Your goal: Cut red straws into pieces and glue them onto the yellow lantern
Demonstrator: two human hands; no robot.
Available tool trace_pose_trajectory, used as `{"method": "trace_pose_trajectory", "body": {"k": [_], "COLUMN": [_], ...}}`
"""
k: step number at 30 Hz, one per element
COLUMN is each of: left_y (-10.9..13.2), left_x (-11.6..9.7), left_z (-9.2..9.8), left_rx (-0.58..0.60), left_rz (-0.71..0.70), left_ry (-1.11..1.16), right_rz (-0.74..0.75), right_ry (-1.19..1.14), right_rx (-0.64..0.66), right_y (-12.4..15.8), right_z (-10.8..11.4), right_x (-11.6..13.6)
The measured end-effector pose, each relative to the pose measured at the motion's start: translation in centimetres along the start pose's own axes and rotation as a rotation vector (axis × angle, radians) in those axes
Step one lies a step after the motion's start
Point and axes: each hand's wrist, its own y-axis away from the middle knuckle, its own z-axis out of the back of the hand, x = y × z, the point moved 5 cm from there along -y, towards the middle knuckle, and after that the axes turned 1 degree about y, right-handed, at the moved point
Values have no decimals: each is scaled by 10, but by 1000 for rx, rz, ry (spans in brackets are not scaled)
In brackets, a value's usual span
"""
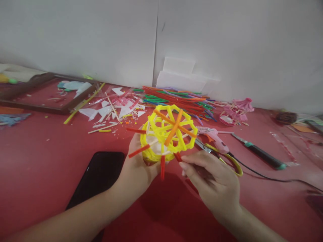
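Note:
A round wheel-like model of yellow straws with orange straws crossed on top and red straw ends sticking out is held over the red table. My left hand grips the model from below and behind, fingers wrapped round its rim. My right hand is at the model's lower right edge, fingers pinched on a red straw end there.
A black phone lies under my left forearm. Right of the model lie a pink glue gun with a black cord, yellow-handled scissors and a black-handled knife. Behind are a pile of coloured straws, paper scraps, a wooden frame and pink paper umbrellas.

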Motion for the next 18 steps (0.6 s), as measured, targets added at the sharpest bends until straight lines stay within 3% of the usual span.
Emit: {"method": "trace_pose_trajectory", "body": {"k": [6,15,18], "left_y": [-1,-1,-1], "left_x": [4,8,6], "left_z": [1,1,0], "left_rx": [8,2,9], "left_rz": [-13,-15,-19], "left_ry": [113,84,76], "right_rz": [35,130,83], "right_ry": [24,120,87], "right_rx": [-13,-13,3], "right_y": [-3,-7,-2], "right_z": [0,2,1], "right_x": [3,11,5]}}
